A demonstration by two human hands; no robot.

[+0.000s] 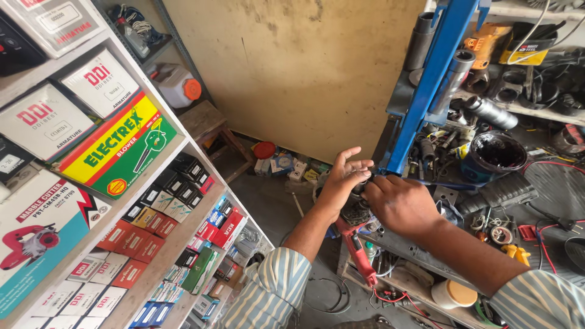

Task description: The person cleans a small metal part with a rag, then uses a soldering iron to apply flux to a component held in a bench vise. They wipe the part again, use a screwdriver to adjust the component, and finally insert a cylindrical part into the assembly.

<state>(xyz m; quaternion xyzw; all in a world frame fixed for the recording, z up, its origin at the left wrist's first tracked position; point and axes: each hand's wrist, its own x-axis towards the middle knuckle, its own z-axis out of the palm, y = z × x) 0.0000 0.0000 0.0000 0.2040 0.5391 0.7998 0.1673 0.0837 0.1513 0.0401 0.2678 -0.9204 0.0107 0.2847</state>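
Gripping a dark round motor part (355, 212) at the tabletop (420, 253) edge, both hands meet: left hand (341, 180) cups it with fingers loosely spread, right hand (399, 204) closes over it. A red tool handle (361, 253) hangs below; blue press frame (426, 85) stands just behind.

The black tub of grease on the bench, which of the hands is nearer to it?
Right. The right hand lies just left of and below the black tub. The left hand sits farther left, beyond the right hand, on the small motor part both hold.
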